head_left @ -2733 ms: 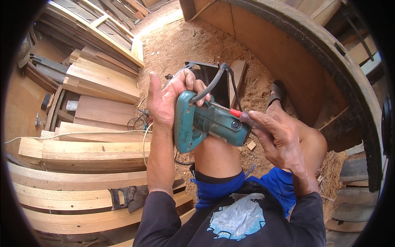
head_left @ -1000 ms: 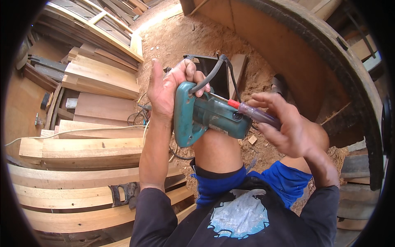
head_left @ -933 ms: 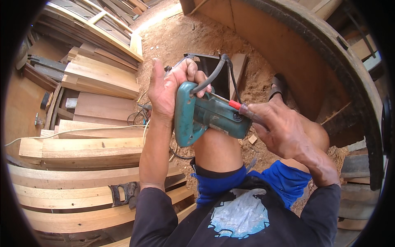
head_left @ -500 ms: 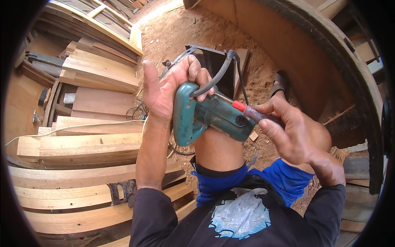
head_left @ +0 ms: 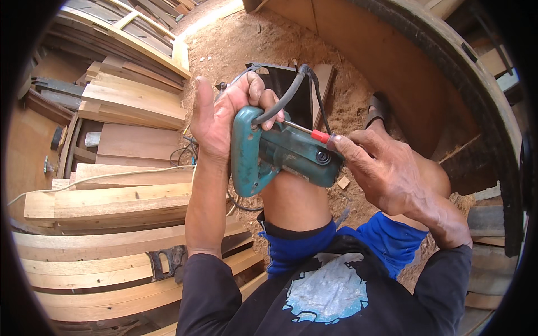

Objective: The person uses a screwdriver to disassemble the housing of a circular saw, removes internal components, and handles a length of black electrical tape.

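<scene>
A green corded power tool (head_left: 297, 154) with a looped handle lies across my bare left knee, its thick grey cord arching up from the handle's end. My left hand (head_left: 224, 115) is turned palm up at the handle; its fingers curl over the tool beside the cord and the thumb sticks out. In my right hand (head_left: 381, 165) is a screwdriver (head_left: 320, 136) with a red collar, and most of its grip is hidden by the fingers. The shaft points left, its tip hidden at my left fingertips against the housing. Behind the tool shows a black plate-like part (head_left: 286, 84).
Stacked planks (head_left: 112, 199) fill the left side, with a handsaw handle (head_left: 167, 262) among them and a pale cable (head_left: 101, 176) across them. A large curved wooden piece (head_left: 426, 73) stands at the right. Sawdust and wood bits cover the ground (head_left: 224, 45).
My right hand has turned and shifted its hold on the screwdriver, the back of the hand now facing up. The tool and my left hand have moved slightly left.
</scene>
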The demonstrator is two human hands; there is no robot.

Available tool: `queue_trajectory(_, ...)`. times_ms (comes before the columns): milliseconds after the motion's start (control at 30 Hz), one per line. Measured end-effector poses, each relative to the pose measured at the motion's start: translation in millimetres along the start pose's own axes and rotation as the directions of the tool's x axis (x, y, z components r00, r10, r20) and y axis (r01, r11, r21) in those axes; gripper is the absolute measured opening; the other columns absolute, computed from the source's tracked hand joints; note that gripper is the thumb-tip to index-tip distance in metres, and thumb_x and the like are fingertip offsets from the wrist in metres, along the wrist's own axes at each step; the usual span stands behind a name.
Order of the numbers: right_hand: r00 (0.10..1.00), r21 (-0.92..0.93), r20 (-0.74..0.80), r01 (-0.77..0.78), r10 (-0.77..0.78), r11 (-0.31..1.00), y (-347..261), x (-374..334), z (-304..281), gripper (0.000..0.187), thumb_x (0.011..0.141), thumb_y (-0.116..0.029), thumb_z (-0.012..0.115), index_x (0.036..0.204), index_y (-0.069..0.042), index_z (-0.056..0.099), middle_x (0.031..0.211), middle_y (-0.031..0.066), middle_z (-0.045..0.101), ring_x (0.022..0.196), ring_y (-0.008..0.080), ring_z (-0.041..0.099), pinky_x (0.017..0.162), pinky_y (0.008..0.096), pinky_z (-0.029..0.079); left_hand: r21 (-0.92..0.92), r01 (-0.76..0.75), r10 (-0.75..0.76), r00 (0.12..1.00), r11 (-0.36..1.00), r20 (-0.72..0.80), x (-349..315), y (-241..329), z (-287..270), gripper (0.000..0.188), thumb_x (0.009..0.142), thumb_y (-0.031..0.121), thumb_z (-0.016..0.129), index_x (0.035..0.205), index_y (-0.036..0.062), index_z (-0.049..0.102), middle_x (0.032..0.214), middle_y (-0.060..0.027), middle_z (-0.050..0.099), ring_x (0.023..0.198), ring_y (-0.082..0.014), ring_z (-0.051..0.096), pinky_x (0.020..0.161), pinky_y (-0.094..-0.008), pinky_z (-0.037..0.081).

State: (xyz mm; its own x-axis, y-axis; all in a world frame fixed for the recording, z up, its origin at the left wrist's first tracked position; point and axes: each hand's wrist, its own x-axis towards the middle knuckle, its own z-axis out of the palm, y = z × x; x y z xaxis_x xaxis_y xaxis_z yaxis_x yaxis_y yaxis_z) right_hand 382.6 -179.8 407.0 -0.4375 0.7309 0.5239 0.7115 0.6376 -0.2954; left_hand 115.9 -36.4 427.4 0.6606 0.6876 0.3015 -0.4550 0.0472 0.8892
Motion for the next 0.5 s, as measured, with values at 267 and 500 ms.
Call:
queue_trajectory(267,0.718,0.776,0.593,-0.631,0.365,-0.018,18.8,9.5,-2.4,0.033,0.101,-0.022,0.063,0.124,0.002,0.059,0.086,0.0096,0.07,0.058,0.0077,0.058,0.047,0.0236,0.044,-0.079,-0.091,0.099,0.989,0.993,0.106,-5.0,-5.3,-2.0,0.087,0.086,0.094,0.026,0.096,0.0089,0.041,0.077,-0.011,0.053,0.077,-0.0218,0.052,0.089,-0.0377,0.044)
queue_trajectory(500,0.895,0.733,0.249,-0.424,0.369,0.533,19.1,11.0,-7.5,0.047,0.096,-0.027,0.068,0.13,0.002,0.054,0.098,0.0147,0.073,0.069,0.0151,0.065,0.06,0.0281,0.052,-0.052,-0.05,0.052,0.998,0.997,0.029,-1.4,-2.6,-8.2,0.087,0.086,0.094,0.028,0.096,0.0091,0.041,0.076,-0.0102,0.051,0.076,-0.0223,0.051,0.089,-0.0382,0.044)
